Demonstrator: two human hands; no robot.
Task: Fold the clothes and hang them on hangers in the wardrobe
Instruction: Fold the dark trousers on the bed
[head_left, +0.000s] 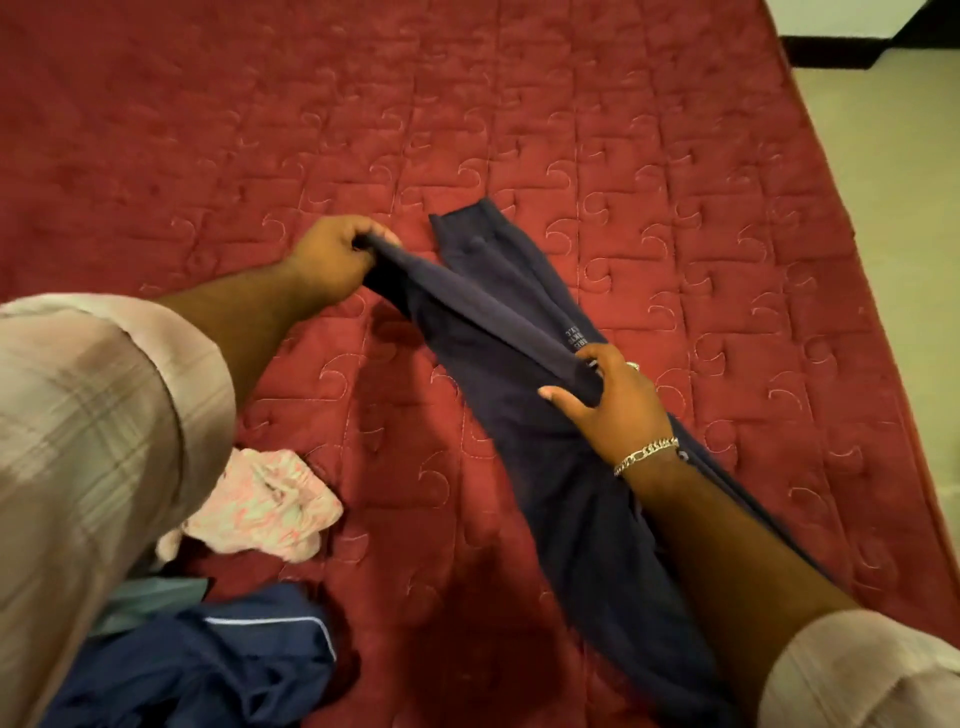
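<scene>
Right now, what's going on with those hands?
Left hand and right hand both gripping the dark garment, stretched over the red bed. Nothing in the way.

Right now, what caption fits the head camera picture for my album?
Left hand and right hand stretch a navy garment over a red quilted bed.

The left hand (332, 260) gripped one end of a navy garment (519, 374) and the right hand (613, 400) pinched its middle above a red mattress (519, 130). A pink cloth (265, 509) and a blue garment (208, 665) lay near the left sleeve (93, 441).

Garment (519, 374) on mattress (675, 156), pile (260, 509) leftward
</scene>
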